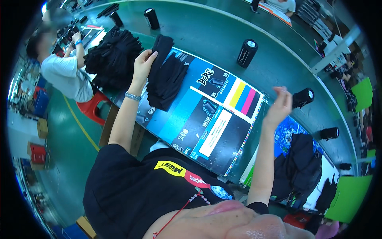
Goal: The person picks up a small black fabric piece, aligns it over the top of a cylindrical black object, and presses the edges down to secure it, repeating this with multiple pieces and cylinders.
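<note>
My left hand point(143, 63) grips the top of a stack of black fabric pouches point(165, 77) that rests on a large printed sheet point(215, 115) laid over the green conveyor table point(211, 36). A bracelet sits on that wrist. My right hand point(280, 104) is raised over the sheet's right edge, fingers loosely curled with nothing visible in them. A black cylindrical speaker point(303, 97) lies on its side just right of that hand. Another black cylinder point(247, 52) stands upright beyond the sheet.
A big heap of black pouches point(113, 57) lies left of the sheet. More black cylinders point(151, 18) stand along the belt. A person in a white shirt point(65, 73) works at the far left on a red stool point(92, 107). Black pouches point(300, 163) pile at right.
</note>
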`<state>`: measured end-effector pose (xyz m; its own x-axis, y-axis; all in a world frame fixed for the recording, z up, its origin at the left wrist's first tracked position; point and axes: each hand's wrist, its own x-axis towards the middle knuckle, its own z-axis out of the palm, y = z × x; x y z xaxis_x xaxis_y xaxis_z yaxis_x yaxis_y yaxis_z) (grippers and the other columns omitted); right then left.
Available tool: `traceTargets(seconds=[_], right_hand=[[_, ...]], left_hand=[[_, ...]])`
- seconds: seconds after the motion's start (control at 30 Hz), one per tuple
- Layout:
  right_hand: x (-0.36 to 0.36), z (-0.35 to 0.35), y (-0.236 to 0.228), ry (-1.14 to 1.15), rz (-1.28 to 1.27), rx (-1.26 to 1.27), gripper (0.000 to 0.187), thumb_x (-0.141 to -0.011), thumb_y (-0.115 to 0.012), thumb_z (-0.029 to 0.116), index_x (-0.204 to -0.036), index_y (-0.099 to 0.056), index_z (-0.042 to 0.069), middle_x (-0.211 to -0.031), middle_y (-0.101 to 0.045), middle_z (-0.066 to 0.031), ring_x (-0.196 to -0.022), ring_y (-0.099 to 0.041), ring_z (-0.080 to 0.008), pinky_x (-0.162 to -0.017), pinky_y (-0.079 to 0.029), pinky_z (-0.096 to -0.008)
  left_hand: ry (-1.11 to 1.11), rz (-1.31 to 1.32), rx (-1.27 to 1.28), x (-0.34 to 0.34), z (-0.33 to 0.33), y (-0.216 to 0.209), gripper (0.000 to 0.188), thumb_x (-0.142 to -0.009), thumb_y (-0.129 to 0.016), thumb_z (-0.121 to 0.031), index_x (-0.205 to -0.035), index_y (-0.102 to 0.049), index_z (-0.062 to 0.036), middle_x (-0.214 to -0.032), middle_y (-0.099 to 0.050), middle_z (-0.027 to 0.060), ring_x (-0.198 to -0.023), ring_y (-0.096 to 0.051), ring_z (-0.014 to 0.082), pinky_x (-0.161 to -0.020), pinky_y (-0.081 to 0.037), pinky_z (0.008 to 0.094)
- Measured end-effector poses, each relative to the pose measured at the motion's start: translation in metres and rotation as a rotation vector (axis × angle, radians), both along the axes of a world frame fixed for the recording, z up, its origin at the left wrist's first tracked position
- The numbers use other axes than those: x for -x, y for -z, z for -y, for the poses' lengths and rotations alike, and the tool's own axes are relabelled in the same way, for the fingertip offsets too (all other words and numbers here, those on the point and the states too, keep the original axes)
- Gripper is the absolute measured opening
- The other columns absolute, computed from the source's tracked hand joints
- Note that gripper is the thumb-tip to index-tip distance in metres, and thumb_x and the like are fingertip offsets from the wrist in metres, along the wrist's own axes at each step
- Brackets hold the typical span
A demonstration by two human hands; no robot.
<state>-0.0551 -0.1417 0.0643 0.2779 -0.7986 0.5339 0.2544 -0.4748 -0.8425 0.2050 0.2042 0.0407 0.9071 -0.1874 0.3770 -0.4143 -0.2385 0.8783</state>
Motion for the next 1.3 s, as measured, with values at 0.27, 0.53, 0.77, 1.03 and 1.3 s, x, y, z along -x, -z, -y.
traceTargets(seconds=[0.27,0.53,0.77,1.03,1.3], right_hand=[[-0.058,-0.115,0.024,-0.947,0.133,-0.794,0.044,-0.099,-0.045,0.04,-0.122,-0.054,0.004,-0.107,-0.065,-0.007,-0.11,-0.057,-0.0192,-0.099,-0.042,-0.0344],[-0.014,-0.086,0.048,-0.717,-0.016,-0.678,0.03,-0.088,-0.048,0.001,-0.118,-0.056,-0.001,-0.114,-0.063,-0.0095,-0.105,-0.06,-0.0192,-0.093,-0.046,-0.0305],[-0.018,-0.096,0.061,-0.731,-0.054,-0.924,0.032,-0.095,-0.041,0.01,-0.125,-0.052,0.0,-0.121,-0.059,-0.0104,-0.109,-0.058,-0.0218,-0.097,-0.045,-0.033],[-0.002,-0.083,0.065,-0.768,-0.105,-0.785,0.039,-0.094,-0.055,0.028,-0.123,-0.054,0.001,-0.117,-0.061,-0.0088,-0.107,-0.059,-0.0183,-0.094,-0.046,-0.0306],[0.021,-0.038,0.055,-0.572,0.169,-0.856,0.031,-0.084,-0.054,0.008,-0.113,-0.058,-0.003,-0.103,-0.065,-0.0125,-0.079,-0.065,-0.0203,-0.07,-0.053,-0.0282]], left_hand=[[0.74,-0.533,0.493,0.084,0.105,-0.023,0.012,-0.091,-0.063,-0.016,-0.097,-0.064,-0.006,-0.084,-0.063,-0.0028,-0.073,-0.058,0.0037,-0.063,-0.045,0.018],[0.57,-0.411,0.362,0.108,0.141,0.04,0.02,-0.093,-0.059,-0.016,-0.1,-0.065,0.0024,-0.089,-0.063,-0.0005,-0.08,-0.056,0.0041,-0.069,-0.044,0.0201],[0.747,-1.061,0.876,0.109,0.131,0.048,0.016,-0.093,-0.055,-0.01,-0.107,-0.059,-0.0024,-0.097,-0.064,0.0053,-0.091,-0.062,0.0154,-0.081,-0.05,0.0272],[0.738,-1.124,0.828,0.102,0.131,0.046,0.013,-0.094,-0.053,-0.008,-0.103,-0.058,-0.0019,-0.103,-0.064,0.0085,-0.095,-0.062,0.0184,-0.085,-0.05,0.0307],[0.572,-0.567,0.75,0.098,0.127,0.025,0.015,-0.094,-0.059,-0.016,-0.1,-0.062,-0.0023,-0.093,-0.066,0.0021,-0.08,-0.062,0.0065,-0.072,-0.049,0.02]])
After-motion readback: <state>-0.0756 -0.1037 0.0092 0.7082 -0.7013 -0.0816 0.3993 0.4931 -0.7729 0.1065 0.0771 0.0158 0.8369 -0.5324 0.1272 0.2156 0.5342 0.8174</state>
